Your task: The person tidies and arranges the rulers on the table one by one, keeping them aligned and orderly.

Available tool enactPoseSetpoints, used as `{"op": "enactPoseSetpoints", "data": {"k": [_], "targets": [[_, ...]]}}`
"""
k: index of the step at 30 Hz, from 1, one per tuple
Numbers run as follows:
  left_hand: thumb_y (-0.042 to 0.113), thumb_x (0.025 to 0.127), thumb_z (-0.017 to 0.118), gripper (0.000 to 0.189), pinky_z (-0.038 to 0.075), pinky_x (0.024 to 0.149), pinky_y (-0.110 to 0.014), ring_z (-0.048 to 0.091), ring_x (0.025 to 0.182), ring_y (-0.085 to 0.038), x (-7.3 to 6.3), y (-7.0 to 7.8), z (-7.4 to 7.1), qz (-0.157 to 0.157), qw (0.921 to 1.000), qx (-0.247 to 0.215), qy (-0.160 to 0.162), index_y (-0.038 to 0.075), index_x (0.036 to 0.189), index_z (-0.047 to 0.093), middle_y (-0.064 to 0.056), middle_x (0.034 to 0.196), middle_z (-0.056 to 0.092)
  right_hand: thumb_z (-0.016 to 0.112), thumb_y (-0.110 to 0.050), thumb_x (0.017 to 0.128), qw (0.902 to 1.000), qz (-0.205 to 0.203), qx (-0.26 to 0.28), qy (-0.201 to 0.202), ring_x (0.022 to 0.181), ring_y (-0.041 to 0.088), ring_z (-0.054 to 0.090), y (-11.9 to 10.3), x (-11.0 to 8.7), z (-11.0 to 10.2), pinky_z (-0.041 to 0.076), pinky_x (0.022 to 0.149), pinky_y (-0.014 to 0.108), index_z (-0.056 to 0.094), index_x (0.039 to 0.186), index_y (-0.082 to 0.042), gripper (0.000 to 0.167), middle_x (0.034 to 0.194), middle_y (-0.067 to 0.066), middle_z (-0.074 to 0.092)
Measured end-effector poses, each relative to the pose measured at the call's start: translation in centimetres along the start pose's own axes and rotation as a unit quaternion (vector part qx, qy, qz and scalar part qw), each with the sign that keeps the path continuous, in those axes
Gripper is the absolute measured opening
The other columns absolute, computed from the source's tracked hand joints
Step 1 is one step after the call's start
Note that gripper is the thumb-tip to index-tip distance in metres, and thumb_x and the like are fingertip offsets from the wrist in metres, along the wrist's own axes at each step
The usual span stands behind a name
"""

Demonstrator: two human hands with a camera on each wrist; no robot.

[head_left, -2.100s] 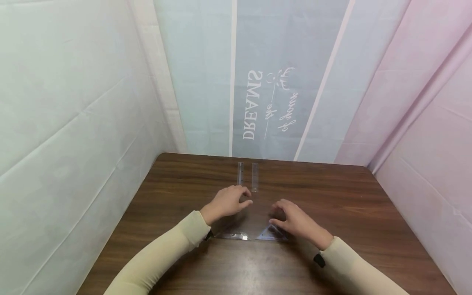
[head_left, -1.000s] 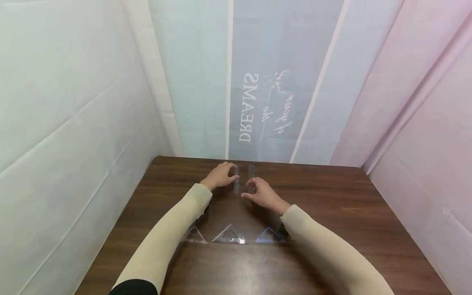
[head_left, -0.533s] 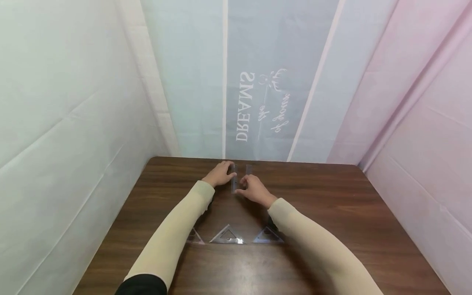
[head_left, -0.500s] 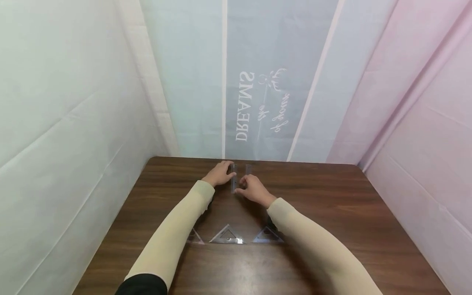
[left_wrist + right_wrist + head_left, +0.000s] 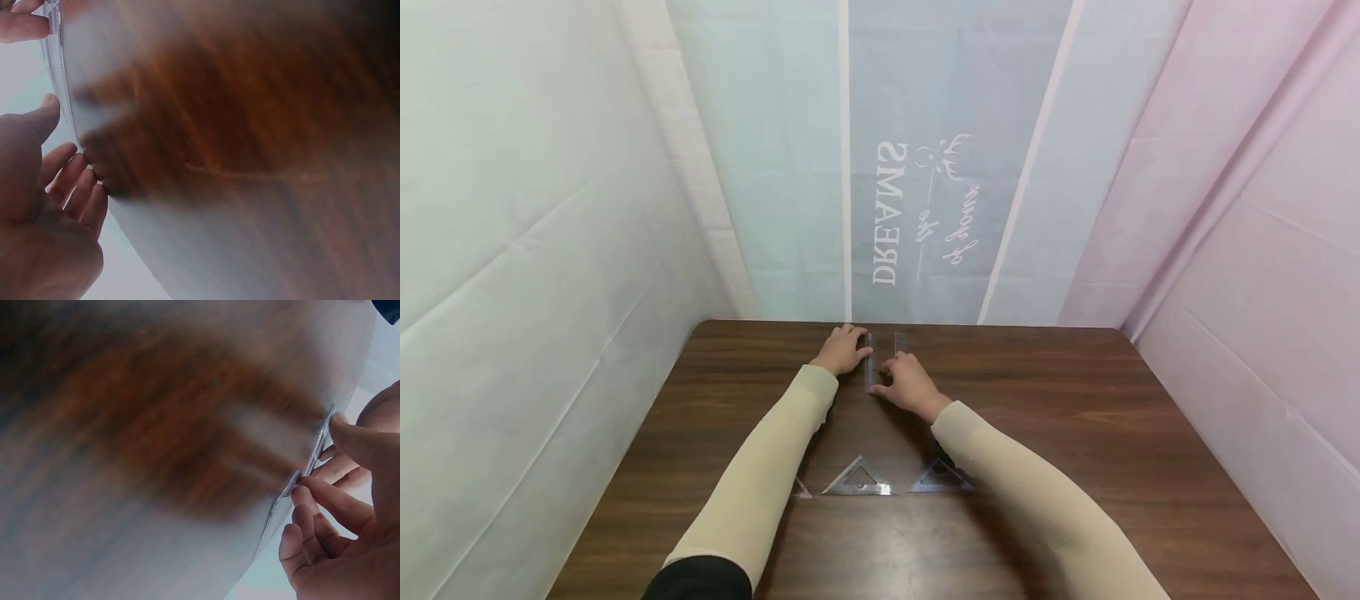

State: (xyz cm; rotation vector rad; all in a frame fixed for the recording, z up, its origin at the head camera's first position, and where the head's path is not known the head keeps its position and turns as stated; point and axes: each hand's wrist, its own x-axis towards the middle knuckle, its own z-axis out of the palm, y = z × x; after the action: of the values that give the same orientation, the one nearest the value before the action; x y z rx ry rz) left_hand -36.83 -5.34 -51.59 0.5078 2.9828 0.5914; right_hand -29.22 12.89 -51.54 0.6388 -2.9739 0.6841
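Observation:
Two clear rulers lie side by side near the table's back edge in the head view. At the left ruler [image 5: 870,371] my left hand [image 5: 841,350] touches the left long side with its thumb; its fingers reach the far end. My right hand [image 5: 912,386] comes from the near right. Its thumb touches the left ruler's near end, and its index fingertip is at the right ruler [image 5: 900,342], whose near part it hides. In the right wrist view, the right hand's [image 5: 344,531] other fingers are loosely bent. The left wrist view shows the left hand's [image 5: 50,219] fingers at the ruler side.
Nearer on the wooden table [image 5: 1075,417] stand set squares in a row: a clear one [image 5: 857,492], a blue one [image 5: 940,487] and a pinkish one [image 5: 803,493] mostly behind the left sleeve. A printed cloth [image 5: 797,167] hangs behind the table.
Both hands have moved from above the set squares to the rulers at the back. Over the last half second they stay there, with only slight shifts; the view has swung a little rightward.

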Motion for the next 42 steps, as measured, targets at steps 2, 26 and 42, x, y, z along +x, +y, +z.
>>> {"op": "enactPoseSetpoints", "data": {"k": [2, 26, 42], "targets": [[0.035, 0.111, 0.061, 0.06, 0.038, 0.122, -0.05, 0.044, 0.143, -0.039, 0.1, 0.0, 0.1, -0.001, 1.0, 0.004, -0.002, 0.005, 0.161, 0.046, -0.02, 0.158, 0.047, 0.086, -0.033, 0.095, 0.9999, -0.005, -0.014, 0.003, 0.107, 0.033, 0.061, -0.1, -0.1, 0.0, 0.053, 0.098, 0.047, 0.076, 0.123, 0.002, 0.046, 0.114, 0.017, 0.068], [0.03, 0.114, 0.054, 0.052, 0.035, 0.122, -0.052, 0.041, 0.146, -0.038, 1.1, -0.4, 0.3, -0.016, 0.9997, 0.0, -0.018, 0.01, 0.161, 0.047, -0.018, 0.158, 0.044, 0.084, -0.033, 0.097, 0.9981, -0.015, -0.059, -0.005, 0.103, 0.03, 0.061, -0.8, -0.3, -0.6, 0.054, 0.095, 0.048, 0.078, 0.122, -0.001, 0.04, 0.113, 0.014, 0.068], [0.022, 0.113, 0.052, 0.044, 0.034, 0.123, -0.053, 0.039, 0.148, -0.041, 0.7, -1.1, 0.3, -0.017, 0.9979, -0.06, -0.014, 0.004, 0.153, 0.052, -0.02, 0.163, 0.042, 0.083, -0.034, 0.097, 0.9964, -0.013, -0.076, -0.035, 0.106, 0.029, 0.059, -1.2, -0.5, -1.2, 0.054, 0.095, 0.045, 0.075, 0.131, -0.002, 0.047, 0.122, 0.014, 0.068]]}}
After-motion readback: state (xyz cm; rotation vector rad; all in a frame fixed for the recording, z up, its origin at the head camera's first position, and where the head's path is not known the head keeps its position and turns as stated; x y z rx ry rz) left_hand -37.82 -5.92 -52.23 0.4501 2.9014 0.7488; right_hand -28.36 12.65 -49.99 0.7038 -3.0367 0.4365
